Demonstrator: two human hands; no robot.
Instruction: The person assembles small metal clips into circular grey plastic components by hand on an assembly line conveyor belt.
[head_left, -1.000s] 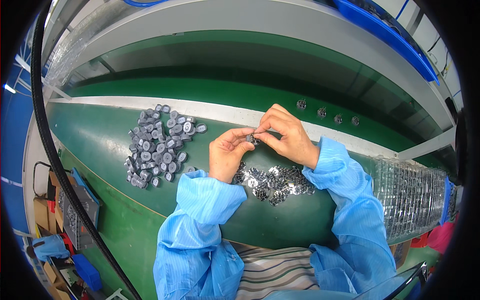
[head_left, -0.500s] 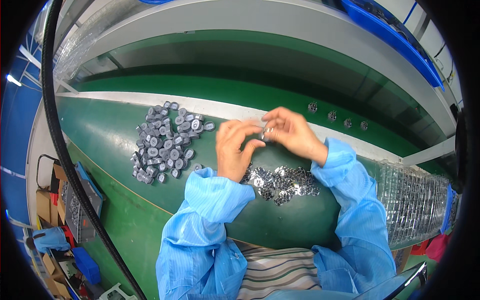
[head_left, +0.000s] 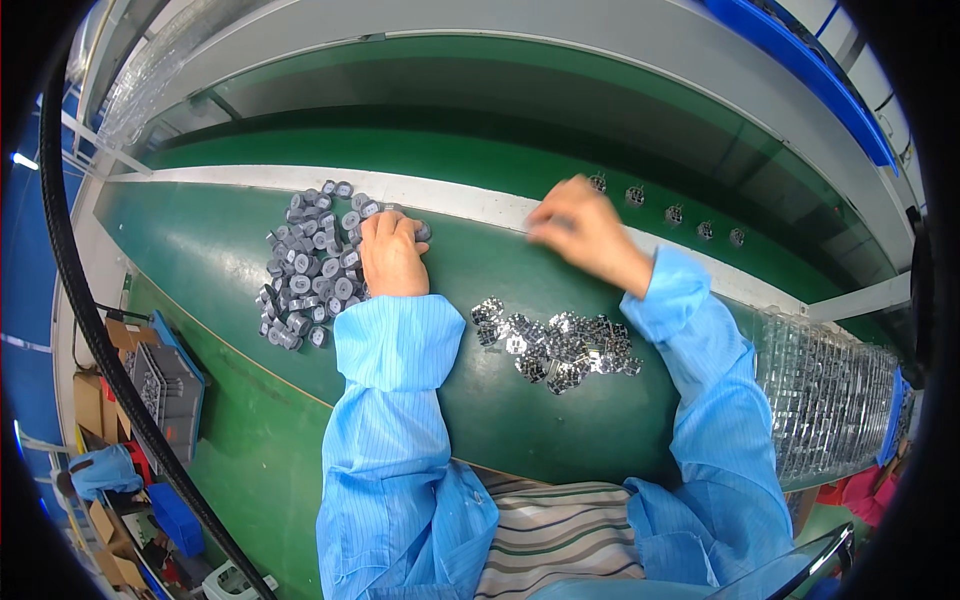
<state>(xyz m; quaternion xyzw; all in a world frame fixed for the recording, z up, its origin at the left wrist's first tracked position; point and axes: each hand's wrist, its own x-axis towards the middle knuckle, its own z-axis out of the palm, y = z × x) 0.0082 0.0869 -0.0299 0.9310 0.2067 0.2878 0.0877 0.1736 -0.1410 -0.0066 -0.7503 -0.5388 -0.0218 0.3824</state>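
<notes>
My left hand (head_left: pixel 394 252) reaches over the right side of a heap of grey round plastic parts (head_left: pixel 305 265). Its fingers bend down among the parts, and whatever they close on is hidden beneath them. Up by the white ledge (head_left: pixel 470 203), my right hand (head_left: pixel 585 225) is raised with curled fingers, smeared by motion; I cannot make out anything in it. Just beyond it, several small shiny metal-and-dark assemblies (head_left: pixel 674 214) stand in a spaced row on the green surface past the ledge. Nearer me lies a loose pile of shiny stamped metal parts (head_left: pixel 565 345).
Stacked clear plastic trays (head_left: pixel 825 405) stand at the right end of the green table (head_left: pixel 540 440). A blue bin (head_left: pixel 800 70) sits on the upper shelf at far right. A black braided cable (head_left: pixel 110 350) crosses the left side. Beyond it are a grey crate (head_left: pixel 170 400) and another person's blue sleeve (head_left: pixel 105 472).
My hands, together before, have parted. The left moved left onto the grey heap; the right stays near the ledge, slightly higher. The row beyond the ledge shows one more assembly at its left end.
</notes>
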